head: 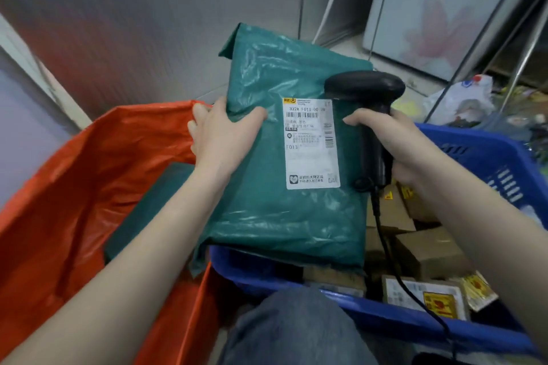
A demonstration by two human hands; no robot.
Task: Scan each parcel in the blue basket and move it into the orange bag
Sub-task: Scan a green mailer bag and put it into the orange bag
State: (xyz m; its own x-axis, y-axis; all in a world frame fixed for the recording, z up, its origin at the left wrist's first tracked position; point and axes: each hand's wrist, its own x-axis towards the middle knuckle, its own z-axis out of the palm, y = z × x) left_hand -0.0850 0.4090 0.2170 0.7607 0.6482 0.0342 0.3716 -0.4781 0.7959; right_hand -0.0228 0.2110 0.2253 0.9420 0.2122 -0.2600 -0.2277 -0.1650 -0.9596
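Holding green parcel (284,157) left hand (221,135) (label up), right hand (394,145) gripping scanner (367,115).

Green parcel (284,157) hides left fingers (195,127).

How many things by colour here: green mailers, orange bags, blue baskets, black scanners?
Green mailers: 2, one held by the left hand, another lying in the orange bag
Orange bags: 1
Blue baskets: 1
Black scanners: 1, gripped by the right hand
Total: 5
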